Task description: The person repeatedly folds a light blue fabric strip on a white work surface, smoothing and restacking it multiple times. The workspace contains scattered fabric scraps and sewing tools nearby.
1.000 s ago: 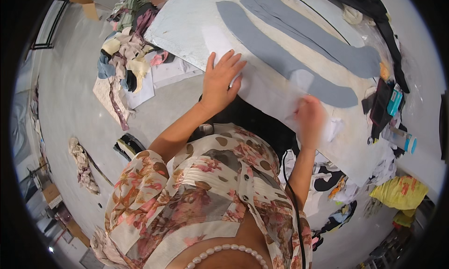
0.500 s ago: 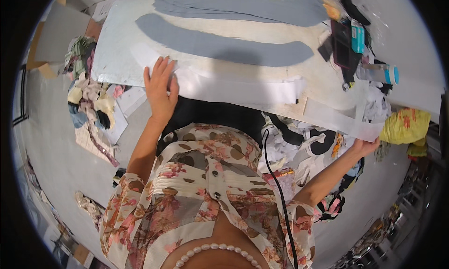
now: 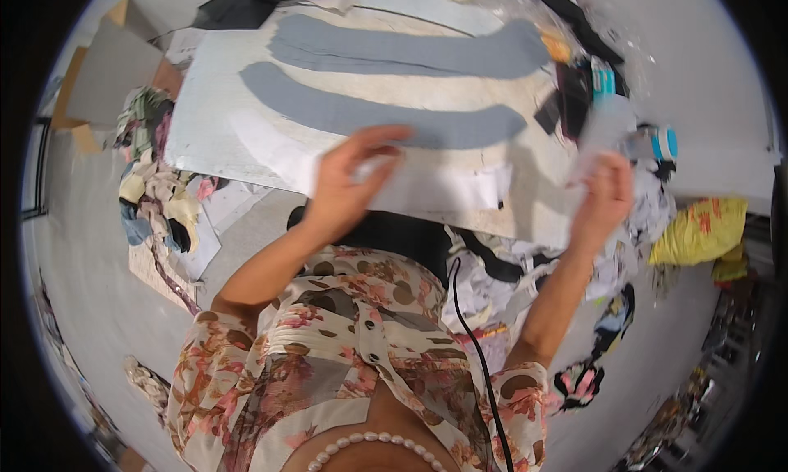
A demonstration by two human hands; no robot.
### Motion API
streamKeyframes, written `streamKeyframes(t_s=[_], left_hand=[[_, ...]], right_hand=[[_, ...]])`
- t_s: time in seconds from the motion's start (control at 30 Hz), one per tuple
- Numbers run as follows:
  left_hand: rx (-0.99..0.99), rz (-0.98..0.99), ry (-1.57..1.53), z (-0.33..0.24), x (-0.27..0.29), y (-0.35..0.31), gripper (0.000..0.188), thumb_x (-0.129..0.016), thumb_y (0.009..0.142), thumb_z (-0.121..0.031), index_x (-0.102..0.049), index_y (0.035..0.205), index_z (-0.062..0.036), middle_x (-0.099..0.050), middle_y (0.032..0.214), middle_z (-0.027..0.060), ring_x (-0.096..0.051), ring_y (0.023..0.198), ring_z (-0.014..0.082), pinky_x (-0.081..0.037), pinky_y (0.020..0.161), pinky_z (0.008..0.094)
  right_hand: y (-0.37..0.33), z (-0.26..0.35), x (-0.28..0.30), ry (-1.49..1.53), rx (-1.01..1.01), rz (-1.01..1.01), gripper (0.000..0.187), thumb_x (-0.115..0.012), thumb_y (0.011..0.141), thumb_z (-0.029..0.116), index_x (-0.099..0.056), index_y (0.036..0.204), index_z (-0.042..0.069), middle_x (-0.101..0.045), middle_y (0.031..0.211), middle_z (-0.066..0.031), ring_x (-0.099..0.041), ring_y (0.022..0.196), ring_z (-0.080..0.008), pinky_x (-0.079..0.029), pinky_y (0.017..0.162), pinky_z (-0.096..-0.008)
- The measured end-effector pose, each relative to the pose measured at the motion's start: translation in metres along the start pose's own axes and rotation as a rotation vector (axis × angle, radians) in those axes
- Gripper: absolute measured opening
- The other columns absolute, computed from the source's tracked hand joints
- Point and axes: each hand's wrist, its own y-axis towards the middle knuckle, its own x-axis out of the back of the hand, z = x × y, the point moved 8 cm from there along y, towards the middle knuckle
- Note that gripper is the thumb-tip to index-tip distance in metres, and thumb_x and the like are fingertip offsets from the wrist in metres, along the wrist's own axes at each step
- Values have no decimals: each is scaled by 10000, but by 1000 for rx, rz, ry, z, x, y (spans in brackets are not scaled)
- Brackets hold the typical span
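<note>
My left hand (image 3: pixel 346 185) is above the near part of the table, its thumb and fingers curved apart with nothing between them. Beneath and beside it lies a white curved strip (image 3: pixel 431 190), seemingly paper or interfacing. My right hand (image 3: pixel 603 199) is raised over the table's right end, fingers pinched on a thin white strip (image 3: pixel 606 131) that is smeared by motion. Farther back lies a single grey curved fabric piece (image 3: pixel 353 115), its near edge close to my left fingertips. Beyond that is a layered stack of similar grey fabric pieces (image 3: pixel 410 55).
At the table's right edge sit a dark flat object (image 3: pixel 573 98), a teal-and-white box (image 3: pixel 603 82) and a blue-rimmed roll (image 3: pixel 663 144). A yellow bag (image 3: pixel 702 230) stands at right. Fabric scraps (image 3: pixel 160 193) hang left of the white tabletop (image 3: pixel 209 103). A black cable (image 3: pixel 480 349) crosses my front.
My left hand has lifted off the white strip and moved right. My right hand has swung up and inward from the lower right, carrying its white strip. The view has shifted slightly.
</note>
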Motion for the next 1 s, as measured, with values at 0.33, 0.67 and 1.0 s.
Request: streamKeyframes(t_s=[0.33,0.67,1.0], left_hand=[[96,87,-574,15,-17,27,449,-649,919,-72,-519,1347,-35,-622,1224,56,-599,1123,139,-499,970,319],[-15,-64,-609,-5,18,52,255,-572,986,-251,-638,1094,-30,-679,931,22,-626,798,83,-513,705,247],[80,-253,-774,14,49,70,245,-626,953,-252,-629,1066,-34,-680,901,24,-628,800,96,-509,764,249]], right_hand=[[-40,25,-201,101,-54,530,249,-571,907,61,-641,1140,9,-679,980,-83,-625,848,-146,-479,716,-258],[-16,-19,-217,206,-299,832,403,-706,795,61,-615,1183,2,-685,1005,-68,-608,919,-106,-488,808,-273],[-15,0,-166,-160,-326,786,281,-724,769,-8,-639,1037,-3,-673,887,-21,-584,799,-63,-465,718,-214]])
